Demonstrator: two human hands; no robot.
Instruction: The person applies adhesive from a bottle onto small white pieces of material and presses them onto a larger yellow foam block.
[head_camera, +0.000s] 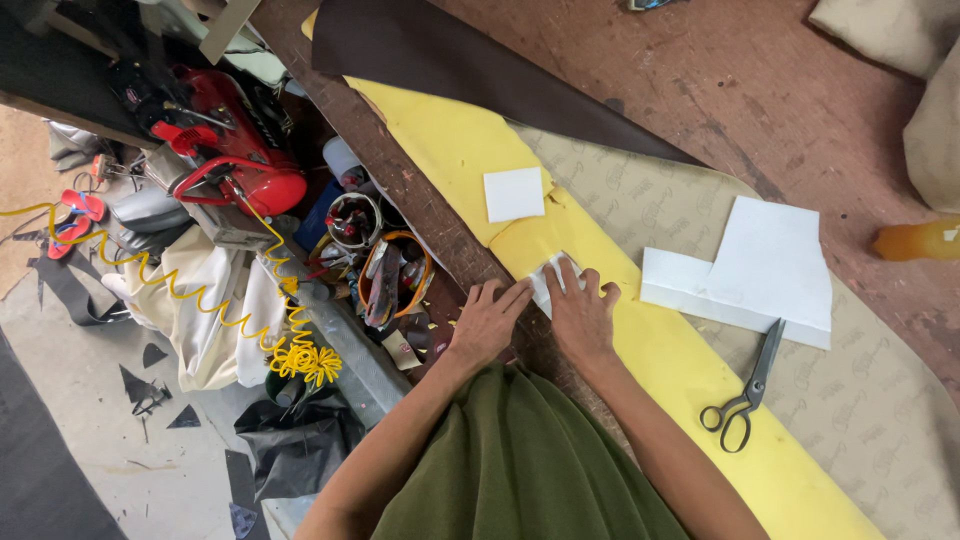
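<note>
My left hand (487, 320) lies flat with fingers spread on the table's front edge, fingertips touching the yellow foam sheet (650, 360). Beside it, my right hand (580, 312) presses down on a small white piece of material (546, 280) that lies on the yellow foam; most of the piece is under the fingers. A white square piece (513, 193) rests on the foam farther back.
Metal scissors (745, 395) lie at the right on the beige patterned sheet (860, 400), near a large white cut panel (750, 275). A dark brown sheet (470, 65) lies at the back. Left of the wooden table (800, 120): a red compressor (235, 140), yellow coiled hose (200, 300), tool buckets (385, 265).
</note>
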